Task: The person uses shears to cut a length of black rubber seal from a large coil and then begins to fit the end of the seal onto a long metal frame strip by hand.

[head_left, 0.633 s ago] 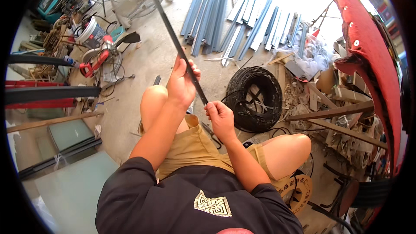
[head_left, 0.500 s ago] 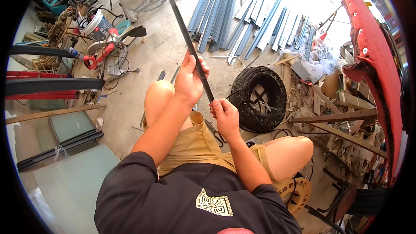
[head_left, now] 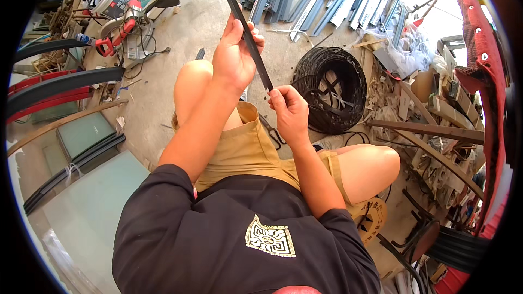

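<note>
Fingers of my right hand (head_left: 290, 113) pinch the black strip (head_left: 259, 65); my left hand (head_left: 234, 57) curls around it. I should avoid twisting it.

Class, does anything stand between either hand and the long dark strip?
Nothing visible does: the left hand holds the dark strip partway along, and the right hand pinches its near end.

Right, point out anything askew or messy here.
The scrap heap right of the black coil looks disorderly: wooden slats lie askew across it, with crumpled clear plastic at its far end.
</note>
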A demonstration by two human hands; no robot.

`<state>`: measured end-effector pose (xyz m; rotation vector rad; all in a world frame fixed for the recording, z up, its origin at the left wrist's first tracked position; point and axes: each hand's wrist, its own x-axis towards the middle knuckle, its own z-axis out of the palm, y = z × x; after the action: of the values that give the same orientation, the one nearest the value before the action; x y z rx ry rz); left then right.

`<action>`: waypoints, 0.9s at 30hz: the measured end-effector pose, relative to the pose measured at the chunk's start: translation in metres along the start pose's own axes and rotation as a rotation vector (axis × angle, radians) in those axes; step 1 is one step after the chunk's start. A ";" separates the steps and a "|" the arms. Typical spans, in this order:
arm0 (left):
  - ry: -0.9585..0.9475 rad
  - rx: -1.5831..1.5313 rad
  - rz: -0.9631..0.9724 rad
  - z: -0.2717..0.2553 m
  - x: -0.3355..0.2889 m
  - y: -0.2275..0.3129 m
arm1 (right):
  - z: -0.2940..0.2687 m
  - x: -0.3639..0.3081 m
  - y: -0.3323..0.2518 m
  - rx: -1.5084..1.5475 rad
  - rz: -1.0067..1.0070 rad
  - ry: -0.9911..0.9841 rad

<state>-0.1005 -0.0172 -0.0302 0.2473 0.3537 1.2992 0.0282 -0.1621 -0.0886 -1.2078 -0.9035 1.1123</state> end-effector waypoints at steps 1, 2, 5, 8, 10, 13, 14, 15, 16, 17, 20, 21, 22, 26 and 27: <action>0.002 0.000 -0.002 0.000 0.000 0.000 | 0.000 -0.001 -0.001 0.005 -0.004 -0.005; 0.005 -0.002 -0.004 -0.001 0.001 0.000 | -0.001 -0.001 -0.002 0.002 -0.001 -0.004; 0.011 0.007 0.016 -0.003 -0.001 0.002 | -0.001 -0.002 -0.004 -0.065 -0.050 -0.005; 0.022 0.003 0.006 -0.003 -0.003 -0.001 | -0.001 -0.003 -0.009 -0.077 -0.022 0.003; -0.020 0.030 -0.011 -0.001 -0.003 -0.003 | 0.004 -0.001 -0.016 -0.076 -0.028 0.012; -0.014 0.046 -0.013 -0.001 -0.004 -0.003 | 0.002 0.002 -0.014 -0.096 -0.012 0.017; -0.019 0.045 -0.010 -0.002 -0.004 -0.004 | 0.000 0.002 -0.010 -0.097 -0.018 0.016; -0.022 0.041 -0.017 -0.002 -0.005 -0.004 | -0.003 0.004 -0.009 -0.125 0.001 -0.001; -0.025 0.036 -0.023 -0.002 -0.005 -0.005 | -0.006 0.005 -0.008 -0.154 0.020 -0.017; -0.032 0.035 -0.018 -0.002 -0.004 -0.005 | -0.008 0.006 -0.007 -0.156 0.012 -0.020; -0.002 0.105 -0.033 -0.001 -0.005 -0.008 | -0.009 0.012 -0.021 -0.132 -0.042 0.135; -0.005 0.102 -0.030 0.000 -0.006 -0.009 | -0.006 0.017 -0.032 -0.103 -0.085 0.155; -0.025 0.127 -0.046 0.003 -0.008 -0.011 | -0.005 0.023 -0.040 -0.136 -0.113 0.135; -0.075 0.232 -0.067 0.004 -0.014 -0.020 | 0.003 0.046 -0.058 -0.197 -0.256 0.127; -0.070 0.301 -0.066 0.006 -0.015 -0.023 | 0.004 0.052 -0.065 -0.203 -0.277 0.126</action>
<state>-0.0813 -0.0369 -0.0315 0.5295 0.4938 1.1672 0.0474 -0.1109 -0.0253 -1.2576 -1.0687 0.7285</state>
